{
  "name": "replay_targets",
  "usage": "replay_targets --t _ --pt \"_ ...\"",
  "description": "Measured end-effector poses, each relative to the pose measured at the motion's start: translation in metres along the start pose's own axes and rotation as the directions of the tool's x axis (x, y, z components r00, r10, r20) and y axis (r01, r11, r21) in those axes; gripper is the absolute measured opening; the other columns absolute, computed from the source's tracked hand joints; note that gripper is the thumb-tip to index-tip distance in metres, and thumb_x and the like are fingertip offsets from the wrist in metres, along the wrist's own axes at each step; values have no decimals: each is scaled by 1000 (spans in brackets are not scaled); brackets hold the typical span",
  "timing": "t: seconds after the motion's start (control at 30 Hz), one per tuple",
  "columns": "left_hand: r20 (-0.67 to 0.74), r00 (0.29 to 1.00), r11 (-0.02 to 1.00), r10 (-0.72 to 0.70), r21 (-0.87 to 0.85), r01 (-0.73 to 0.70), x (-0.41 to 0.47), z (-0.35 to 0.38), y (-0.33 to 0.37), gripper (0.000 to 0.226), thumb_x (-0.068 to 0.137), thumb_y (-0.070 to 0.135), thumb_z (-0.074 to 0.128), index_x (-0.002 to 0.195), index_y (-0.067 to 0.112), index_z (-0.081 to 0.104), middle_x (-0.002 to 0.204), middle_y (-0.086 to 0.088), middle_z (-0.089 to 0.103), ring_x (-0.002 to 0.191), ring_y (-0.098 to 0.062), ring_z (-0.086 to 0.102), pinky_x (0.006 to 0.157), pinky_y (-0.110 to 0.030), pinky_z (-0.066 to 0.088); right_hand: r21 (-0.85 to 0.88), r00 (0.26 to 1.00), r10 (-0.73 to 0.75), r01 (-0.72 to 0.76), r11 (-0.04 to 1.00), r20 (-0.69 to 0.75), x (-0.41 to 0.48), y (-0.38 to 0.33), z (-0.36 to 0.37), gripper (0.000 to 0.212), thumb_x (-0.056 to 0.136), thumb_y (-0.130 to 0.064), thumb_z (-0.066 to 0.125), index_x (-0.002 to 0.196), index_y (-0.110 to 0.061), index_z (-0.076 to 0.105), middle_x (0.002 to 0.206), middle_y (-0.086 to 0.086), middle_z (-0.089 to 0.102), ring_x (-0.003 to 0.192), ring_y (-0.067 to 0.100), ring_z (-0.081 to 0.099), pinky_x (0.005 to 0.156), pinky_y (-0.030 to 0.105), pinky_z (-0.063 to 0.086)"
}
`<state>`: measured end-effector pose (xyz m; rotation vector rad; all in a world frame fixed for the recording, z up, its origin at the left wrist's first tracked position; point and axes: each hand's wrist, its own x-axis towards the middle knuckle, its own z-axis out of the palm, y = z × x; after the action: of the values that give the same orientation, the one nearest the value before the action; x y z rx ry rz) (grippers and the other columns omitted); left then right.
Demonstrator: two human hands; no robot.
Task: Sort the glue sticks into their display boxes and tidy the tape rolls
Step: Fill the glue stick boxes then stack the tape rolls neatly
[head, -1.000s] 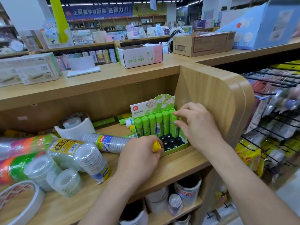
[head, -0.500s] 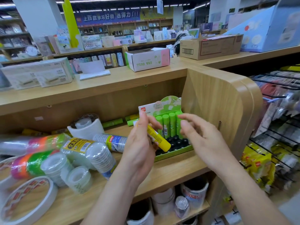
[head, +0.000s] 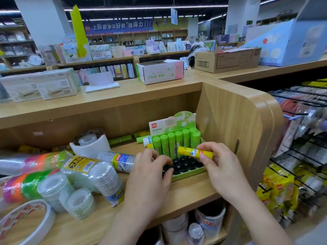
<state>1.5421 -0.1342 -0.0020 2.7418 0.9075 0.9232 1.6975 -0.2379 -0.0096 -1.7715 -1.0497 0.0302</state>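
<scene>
The yellow glue stick (head: 195,152) has changed hands. Half a second ago the left hand held it in front of the green box; now the right hand (head: 223,166) pinches it between thumb and fingertips, lying level above the near right corner of the green box (head: 190,173). The left hand (head: 150,175), freed of it, has dropped to the near left edge of the box, its fingers curled over what looks like a black cap; whether it grips that cap or only touches it I cannot tell.

The box holds a far row of upright green sticks (head: 175,144) and nearer rows of black caps (head: 187,164). The yellow stick matches neither colour, so it probably belongs in another display box, and the handover looks like a step towards carrying it off to the right or setting it aside. More loose sticks (head: 120,139) lie at the far side of the shelf, left of the box. The tape rolls (head: 83,175) on the left remain a jumbled heap, not yet tidied.
</scene>
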Motion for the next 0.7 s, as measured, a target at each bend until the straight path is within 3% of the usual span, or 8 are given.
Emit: replay_targets --t 0.13,0.33,0.47,0.57,0.63,0.7 --pt "17 999 998 46 43 -47 0 2 -2 7 76 31 77 80 30 71 84 10 52 79 -13 52 63 -23 37 -134 998 -53 56 989 28 -4 2 -3 17 95 -16 54 106 -28 60 103 -9 52 87 14 63 78 42 50" --pt "-14 995 993 98 -60 -99 0 5 1 13 72 21 81 76 26 70 80 11 59 75 -13 60 62 -22 42 -19 1000 -6 6 1000 7 -2 5 -14 22 97 -10 49 100 -31 56 104 -14 49 79 -1 67 75 43 56" --pt "6 995 984 97 -148 -95 2 6 4 11 74 22 78 80 24 69 84 10 62 81 -14 61 69 -29 50 233 998 13 1 972 -61 0 -4 -14 30 92 -1 57 98 -30 60 102 -2 60 82 6 69 71 28 58" --pt "18 995 975 96 -202 -90 1 4 8 9 78 24 70 87 23 70 92 11 66 88 -10 60 78 -32 51 504 996 53 -9 864 -73 3 -17 -8 32 83 6 67 96 -23 63 86 -10 66 76 3 68 69 18 54" --pt "-33 997 974 75 -214 -81 3 -8 11 16 82 23 60 93 22 71 97 10 68 90 -10 61 80 -31 50 585 995 60 -3 811 -79 5 -22 -5 32 79 7 71 96 -18 64 87 -7 67 77 2 67 70 15 52" --pt "-124 991 993 47 -106 -61 17 -32 10 25 83 17 51 97 23 70 96 6 70 87 -18 64 76 -33 52 623 993 67 7 782 -94 5 -22 -2 31 78 6 72 99 -15 64 92 0 69 83 5 67 73 15 53"
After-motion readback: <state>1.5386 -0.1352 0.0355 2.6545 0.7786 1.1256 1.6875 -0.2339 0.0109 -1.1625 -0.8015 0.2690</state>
